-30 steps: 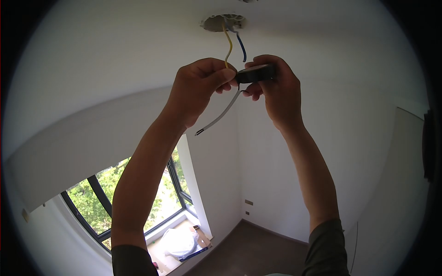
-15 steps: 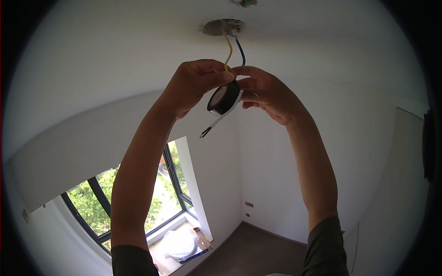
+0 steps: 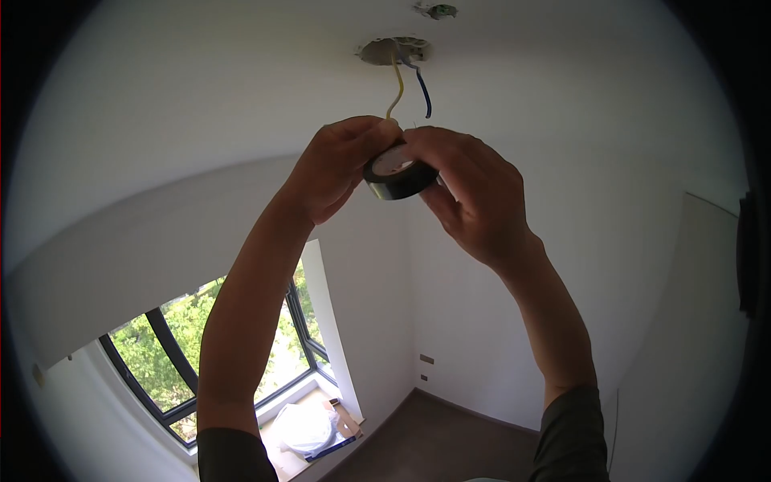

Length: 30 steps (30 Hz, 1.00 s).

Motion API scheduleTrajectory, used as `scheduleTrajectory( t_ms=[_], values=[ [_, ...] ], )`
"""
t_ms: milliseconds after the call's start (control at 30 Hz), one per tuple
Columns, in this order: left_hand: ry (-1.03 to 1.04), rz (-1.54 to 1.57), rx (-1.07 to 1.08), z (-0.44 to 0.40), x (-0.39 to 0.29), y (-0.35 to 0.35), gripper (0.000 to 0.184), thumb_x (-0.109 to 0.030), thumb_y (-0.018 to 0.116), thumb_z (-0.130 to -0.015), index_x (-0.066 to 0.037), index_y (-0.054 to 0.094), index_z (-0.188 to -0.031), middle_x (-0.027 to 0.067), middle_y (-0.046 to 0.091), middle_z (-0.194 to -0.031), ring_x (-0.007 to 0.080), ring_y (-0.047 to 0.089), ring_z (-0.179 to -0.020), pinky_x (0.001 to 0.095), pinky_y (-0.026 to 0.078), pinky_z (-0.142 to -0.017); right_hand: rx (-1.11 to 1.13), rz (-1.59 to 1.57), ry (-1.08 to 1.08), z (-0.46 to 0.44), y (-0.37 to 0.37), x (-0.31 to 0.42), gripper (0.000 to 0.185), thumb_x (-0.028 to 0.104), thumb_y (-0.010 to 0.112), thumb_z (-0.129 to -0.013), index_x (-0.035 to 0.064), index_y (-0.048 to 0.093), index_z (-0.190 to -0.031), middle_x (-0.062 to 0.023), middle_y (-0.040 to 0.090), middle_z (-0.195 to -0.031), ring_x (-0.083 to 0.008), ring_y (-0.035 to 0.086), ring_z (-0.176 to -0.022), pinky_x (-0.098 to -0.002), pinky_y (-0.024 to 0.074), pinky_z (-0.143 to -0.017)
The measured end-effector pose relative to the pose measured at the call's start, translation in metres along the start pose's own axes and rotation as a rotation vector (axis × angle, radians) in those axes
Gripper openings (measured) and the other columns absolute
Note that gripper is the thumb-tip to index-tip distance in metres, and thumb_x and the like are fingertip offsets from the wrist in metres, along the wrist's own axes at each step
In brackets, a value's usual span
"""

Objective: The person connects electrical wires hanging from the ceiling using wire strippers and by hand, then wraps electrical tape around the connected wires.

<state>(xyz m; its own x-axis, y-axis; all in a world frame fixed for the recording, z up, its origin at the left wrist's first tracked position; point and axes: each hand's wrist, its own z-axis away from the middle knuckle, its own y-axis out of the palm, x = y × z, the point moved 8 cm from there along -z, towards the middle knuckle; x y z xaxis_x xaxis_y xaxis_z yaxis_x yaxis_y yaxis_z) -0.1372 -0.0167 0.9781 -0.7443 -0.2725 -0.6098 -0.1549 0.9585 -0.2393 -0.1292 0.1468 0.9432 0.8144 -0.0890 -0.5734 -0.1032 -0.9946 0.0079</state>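
My left hand (image 3: 347,161) is closed, its thumb and fingers pinching the lower end of a yellow wire (image 3: 398,87). My right hand (image 3: 478,181) grips a roll of black electrical tape (image 3: 395,189) just below that pinch, its fingers over the roll's right side. The roll is tilted, with its pale core facing up toward the left hand. Beside the yellow wire, a blue wire (image 3: 425,90) hangs loose, its end just above my right hand. Both wires come out of a rough round hole (image 3: 376,52) in the ceiling. My fingers hide the yellow wire's tip.
A second, smaller ceiling hole (image 3: 440,11) lies farther back. At lower left is a dark-framed window (image 3: 165,357); a plastic-wrapped item (image 3: 305,430) rests on its sill. Wall sockets (image 3: 426,359) sit low near the corner, above a dark floor (image 3: 426,442).
The tape roll has turned flatter, and my right hand has come over its side. A white stick with a dark pointed tip, seen below the roll before, is now out of sight.
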Motion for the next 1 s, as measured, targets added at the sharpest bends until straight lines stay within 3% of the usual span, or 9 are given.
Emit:
scheduleTrajectory(
  t_ms=[33, 133, 300, 433, 567, 633, 867, 933, 1000],
  values=[
    [0.015, -0.021, 0.046, -0.002, 0.002, 0.002, 0.028, -0.026, 0.051, -0.103, -0.001, 0.062, -0.108, 0.0066, 0.066, -0.098, 0.0143, 0.065, -0.091, 0.0299, 0.052, -0.087, -0.110, -0.118, 0.117, 0.003, -0.005, -0.015, 0.035, -0.002, 0.074, -0.077, 0.0087, 0.061, -0.107, -0.0066, 0.068, -0.102, -0.0250, 0.069, -0.090, -0.0345, 0.0564, -0.076],
    [0.043, 0.043, 0.004, -0.003, 0.009, 0.003, 0.027, -0.025, 0.050, -0.104, -0.001, 0.062, -0.108, 0.0072, 0.066, -0.097, 0.0173, 0.066, -0.093, 0.0308, 0.052, -0.090, -0.182, -0.334, 0.349, 0.012, 0.002, -0.052, 0.027, 0.000, 0.069, -0.085, 0.0051, 0.061, -0.110, -0.0065, 0.070, -0.098, -0.0215, 0.071, -0.086, -0.0307, 0.0575, -0.079],
    [0.088, -0.110, -0.166, 0.004, -0.007, -0.001, 0.021, -0.019, 0.056, -0.100, -0.001, 0.062, -0.110, 0.0104, 0.067, -0.103, 0.0206, 0.067, -0.095, 0.0366, 0.054, -0.090, -0.258, -0.541, 0.593, 0.031, 0.009, -0.091, 0.024, -0.001, 0.056, -0.094, 0.0049, 0.062, -0.116, -0.0058, 0.069, -0.112, -0.0162, 0.065, -0.107, -0.0307, 0.0504, -0.095],
    [0.101, -0.092, -0.136, 0.006, -0.018, 0.007, 0.021, -0.017, 0.061, -0.098, 0.000, 0.063, -0.111, 0.0103, 0.068, -0.103, 0.0206, 0.067, -0.095, 0.0372, 0.055, -0.087, -0.149, -0.578, 0.527, 0.030, 0.019, -0.084, 0.022, 0.008, 0.056, -0.098, 0.0036, 0.060, -0.120, -0.0084, 0.067, -0.121, -0.0178, 0.061, -0.115, -0.0330, 0.0481, -0.100],
    [0.084, -0.156, -0.158, 0.002, -0.014, 0.004, 0.020, -0.016, 0.062, -0.097, 0.000, 0.064, -0.108, 0.0089, 0.068, -0.098, 0.0184, 0.067, -0.091, 0.0352, 0.055, -0.085, -0.204, -0.520, 0.406, 0.024, 0.018, -0.082, 0.023, 0.008, 0.057, -0.098, 0.0034, 0.059, -0.120, -0.0082, 0.067, -0.119, -0.0183, 0.062, -0.115, -0.0335, 0.0488, -0.099],
    [0.077, -0.206, -0.152, 0.002, -0.019, 0.006, 0.019, -0.016, 0.062, -0.097, 0.000, 0.064, -0.107, 0.0089, 0.068, -0.096, 0.0178, 0.067, -0.089, 0.0345, 0.055, -0.084, -0.200, -0.502, 0.375, 0.018, 0.015, -0.078, 0.031, -0.007, 0.054, -0.090, 0.0057, 0.060, -0.118, -0.0059, 0.069, -0.112, -0.0174, 0.066, -0.105, -0.0304, 0.0520, -0.094],
    [-0.015, -0.339, -0.166, 0.005, -0.027, 0.013, 0.018, -0.016, 0.062, -0.096, -0.001, 0.063, -0.106, 0.0087, 0.068, -0.090, 0.0163, 0.066, -0.083, 0.0322, 0.053, -0.079, -0.308, -0.750, 0.524, 0.013, 0.031, -0.088, 0.029, -0.006, 0.049, -0.094, 0.0072, 0.060, -0.118, -0.0065, 0.069, -0.102, -0.0169, 0.068, -0.096, -0.0294, 0.0563, -0.084],
    [-0.006, -0.324, -0.175, 0.006, -0.025, 0.014, 0.019, -0.017, 0.061, -0.097, -0.001, 0.063, -0.106, 0.0080, 0.068, -0.090, 0.0161, 0.066, -0.082, 0.0318, 0.053, -0.079, -0.333, -0.959, 0.763, 0.018, 0.041, -0.089, 0.024, 0.000, 0.052, -0.097, 0.0035, 0.057, -0.120, -0.0087, 0.069, -0.095, -0.0141, 0.067, -0.079, -0.0264, 0.0537, -0.062],
    [0.001, -0.308, -0.186, 0.004, -0.024, 0.017, 0.019, -0.017, 0.061, -0.097, -0.001, 0.063, -0.107, 0.0072, 0.068, -0.090, 0.0159, 0.066, -0.082, 0.0314, 0.052, -0.079, -0.276, -0.985, 0.847, 0.015, 0.041, -0.091, 0.026, 0.000, 0.053, -0.095, 0.0044, 0.056, -0.121, -0.0067, 0.066, -0.090, -0.0121, 0.063, -0.072, -0.0249, 0.0481, -0.056]
  ],
)
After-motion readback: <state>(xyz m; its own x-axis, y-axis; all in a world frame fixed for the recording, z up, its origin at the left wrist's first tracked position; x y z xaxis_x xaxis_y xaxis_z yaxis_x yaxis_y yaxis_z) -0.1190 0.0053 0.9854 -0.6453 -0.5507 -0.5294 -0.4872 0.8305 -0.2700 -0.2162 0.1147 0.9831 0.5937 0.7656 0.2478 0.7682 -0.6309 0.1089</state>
